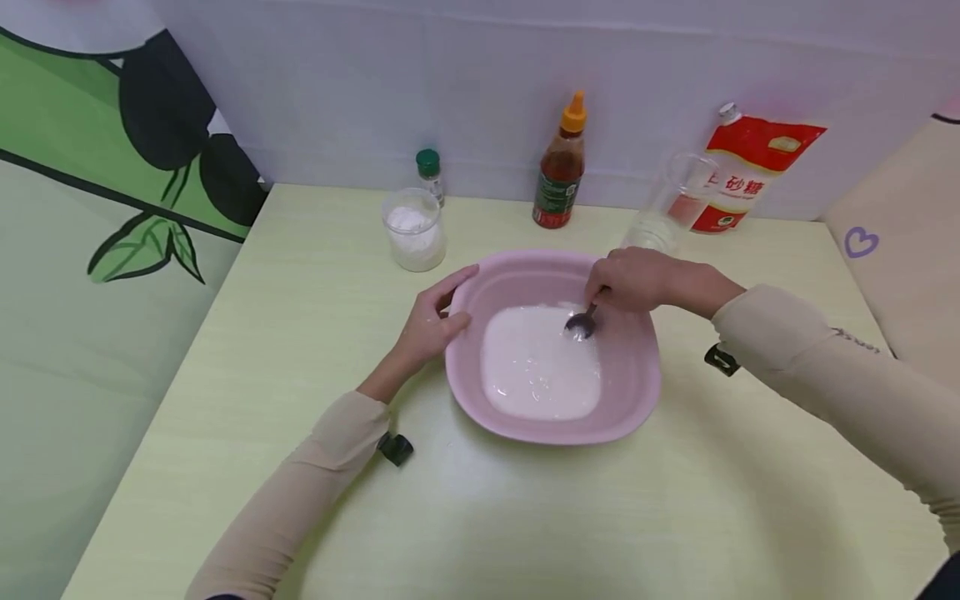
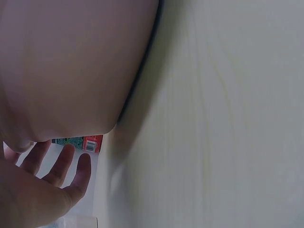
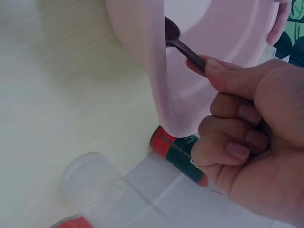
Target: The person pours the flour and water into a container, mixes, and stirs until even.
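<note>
A pink plastic basin stands on the table, with milky white liquid in its bottom. My left hand grips the basin's left rim, thumb over the inside and fingers along the outside. In the left wrist view, some fingers are bent beside the outer wall. My right hand holds a dark metal spoon over the right side of the basin, its bowl at the liquid. The right wrist view shows the spoon handle pinched by thumb and forefinger, the other fingers curled into the palm.
Behind the basin stand a clear cup of white powder, a small green-capped jar, a sauce bottle with an orange tip, a tall clear container and a red-and-white sugar bag. A cloth backdrop rises behind the table.
</note>
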{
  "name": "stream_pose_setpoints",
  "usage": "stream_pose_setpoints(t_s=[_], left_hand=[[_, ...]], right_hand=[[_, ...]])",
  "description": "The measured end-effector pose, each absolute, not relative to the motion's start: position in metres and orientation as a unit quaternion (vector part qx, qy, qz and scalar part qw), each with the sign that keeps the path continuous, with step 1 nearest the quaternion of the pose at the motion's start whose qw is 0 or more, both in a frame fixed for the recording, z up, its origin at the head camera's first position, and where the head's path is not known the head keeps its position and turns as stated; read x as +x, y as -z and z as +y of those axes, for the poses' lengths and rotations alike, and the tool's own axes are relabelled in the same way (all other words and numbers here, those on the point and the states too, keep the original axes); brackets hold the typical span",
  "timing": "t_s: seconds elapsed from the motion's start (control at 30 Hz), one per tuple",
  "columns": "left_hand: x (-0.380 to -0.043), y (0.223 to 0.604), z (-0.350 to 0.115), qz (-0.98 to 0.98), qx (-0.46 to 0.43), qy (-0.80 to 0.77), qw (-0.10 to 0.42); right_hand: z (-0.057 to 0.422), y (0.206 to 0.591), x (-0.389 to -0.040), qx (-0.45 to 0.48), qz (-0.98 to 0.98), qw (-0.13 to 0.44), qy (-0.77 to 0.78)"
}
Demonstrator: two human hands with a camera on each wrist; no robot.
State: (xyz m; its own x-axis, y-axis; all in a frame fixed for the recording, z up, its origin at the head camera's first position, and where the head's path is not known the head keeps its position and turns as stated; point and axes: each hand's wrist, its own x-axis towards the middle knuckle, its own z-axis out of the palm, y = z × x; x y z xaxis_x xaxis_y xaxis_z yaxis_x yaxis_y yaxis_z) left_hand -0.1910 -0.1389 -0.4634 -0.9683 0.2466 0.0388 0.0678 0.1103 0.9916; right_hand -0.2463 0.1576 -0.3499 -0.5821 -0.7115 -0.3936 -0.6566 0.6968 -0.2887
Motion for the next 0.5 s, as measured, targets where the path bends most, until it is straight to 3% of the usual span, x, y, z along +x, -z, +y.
stream_pose_setpoints(t_s=[0.23,0.5], left_hand=[[-0.187,0.463,-0.139,0.750,0.101,-0.651,0.060],[-0.186,0.463,-0.137,0.748,0.102,-0.653,0.058]], right_hand=[[0.133,0.366,-0.259,-0.408,0.878,0.227,0.105],[0.098,0.375,-0.235,-0.469,0.832,0.254,0.150]])
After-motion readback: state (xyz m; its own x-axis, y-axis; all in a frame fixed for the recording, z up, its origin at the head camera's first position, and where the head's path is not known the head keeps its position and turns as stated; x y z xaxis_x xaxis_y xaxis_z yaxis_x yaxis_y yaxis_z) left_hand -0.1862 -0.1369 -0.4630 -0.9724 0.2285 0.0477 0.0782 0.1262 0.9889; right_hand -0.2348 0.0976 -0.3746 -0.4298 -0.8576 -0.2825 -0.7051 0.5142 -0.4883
